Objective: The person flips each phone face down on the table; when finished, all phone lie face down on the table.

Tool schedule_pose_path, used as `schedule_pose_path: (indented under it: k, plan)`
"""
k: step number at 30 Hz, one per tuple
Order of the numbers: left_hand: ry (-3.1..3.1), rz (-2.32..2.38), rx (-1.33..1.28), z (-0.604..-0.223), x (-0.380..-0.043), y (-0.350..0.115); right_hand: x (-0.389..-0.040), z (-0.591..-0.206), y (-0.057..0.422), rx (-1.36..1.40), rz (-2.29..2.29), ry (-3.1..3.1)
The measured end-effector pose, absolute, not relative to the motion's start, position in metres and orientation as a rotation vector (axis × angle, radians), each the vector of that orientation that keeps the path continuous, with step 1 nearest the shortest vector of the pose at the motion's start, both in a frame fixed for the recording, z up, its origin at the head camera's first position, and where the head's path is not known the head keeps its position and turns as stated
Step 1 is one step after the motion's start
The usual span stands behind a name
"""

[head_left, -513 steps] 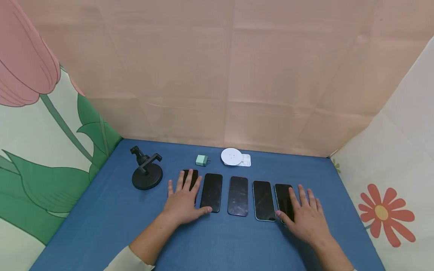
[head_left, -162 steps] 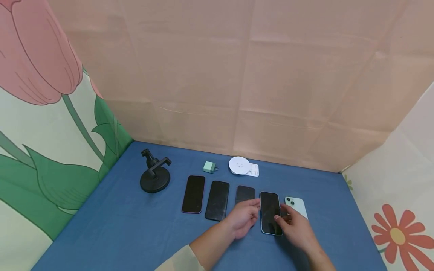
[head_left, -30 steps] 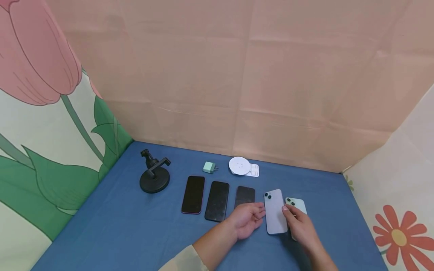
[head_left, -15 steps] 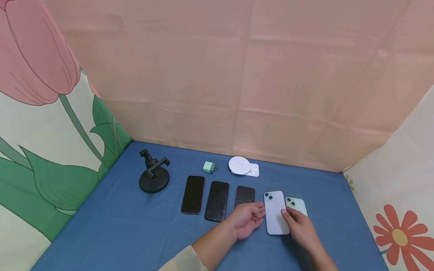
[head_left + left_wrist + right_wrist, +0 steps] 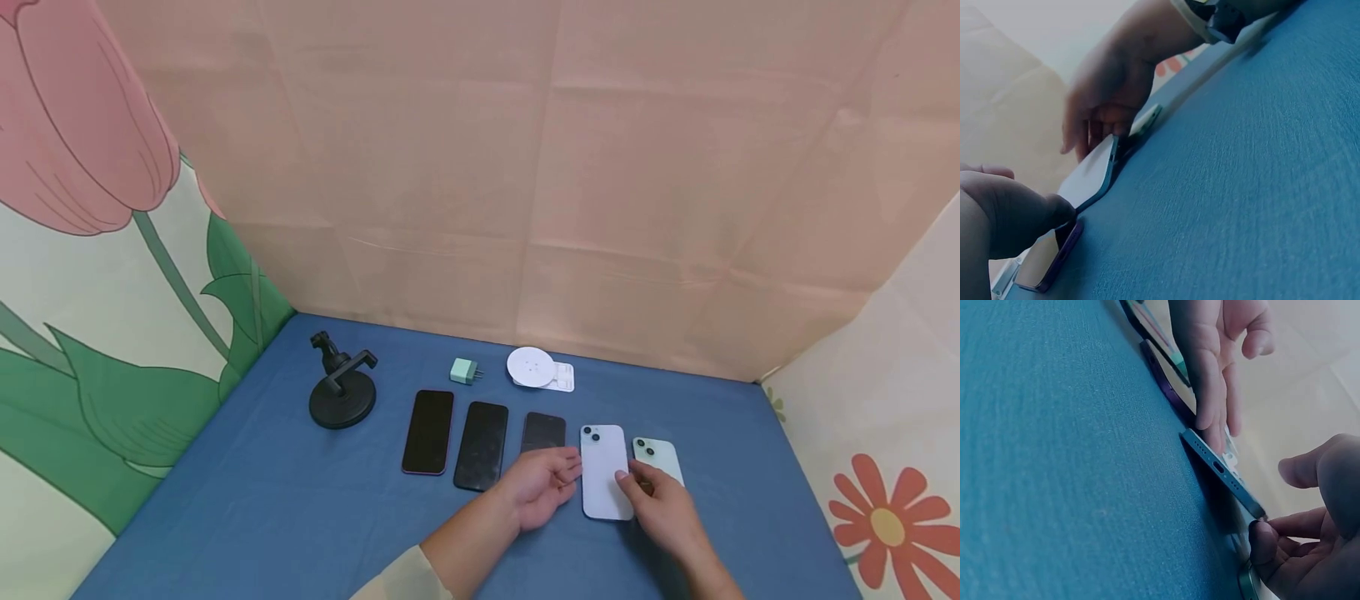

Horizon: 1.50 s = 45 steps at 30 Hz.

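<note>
A pale lavender phone (image 5: pixel 604 475) lies back side up, its two camera lenses at the top left. In the right wrist view its right edge is raised off the cloth. My right hand (image 5: pixel 666 508) has curled fingers at that raised edge, and in that view the thumb (image 5: pixel 1300 472) stands apart above it. My left hand (image 5: pixel 542 490) lies palm turned up, relaxed fingertips at the phone's left edge. Right of it is a mint-green phone (image 5: pixel 657 457), also back up, partly behind my right hand. A dark-screened phone (image 5: pixel 543 432) is partly hidden by my left hand.
Two more phones lie screen up further left, a black phone (image 5: pixel 481 446) and a purple-edged phone (image 5: pixel 427 432). Behind them are a mint charger plug (image 5: pixel 463 371) and a white round disc (image 5: pixel 530 367) on a white card. A black phone stand (image 5: pixel 342 400) stands at left.
Since the oldest frames, the two right-hand phones have been turned from screen up to back up. In the last second the lavender phone has lowered and shifted slightly left; the right thumb has lifted off.
</note>
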State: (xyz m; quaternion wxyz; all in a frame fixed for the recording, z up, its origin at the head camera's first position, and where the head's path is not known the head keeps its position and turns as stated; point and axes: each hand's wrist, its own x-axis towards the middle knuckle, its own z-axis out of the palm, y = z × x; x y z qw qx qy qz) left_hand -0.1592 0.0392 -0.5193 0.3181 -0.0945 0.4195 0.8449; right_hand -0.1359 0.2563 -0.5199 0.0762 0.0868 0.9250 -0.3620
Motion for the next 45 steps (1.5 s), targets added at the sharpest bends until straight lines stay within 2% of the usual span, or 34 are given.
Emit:
schedule_pose_path:
  k: [29,45]
  plan:
    - [1.161,2.22,-0.137,-0.52,-0.162,0.028,-0.138,-0.519,0.249,0.216,-1.156,2.775]
    - [1.729,2.106,0.047,-0.523,-0.162,0.01,-0.142,-0.514,0.222,0.072,-1.231,2.792]
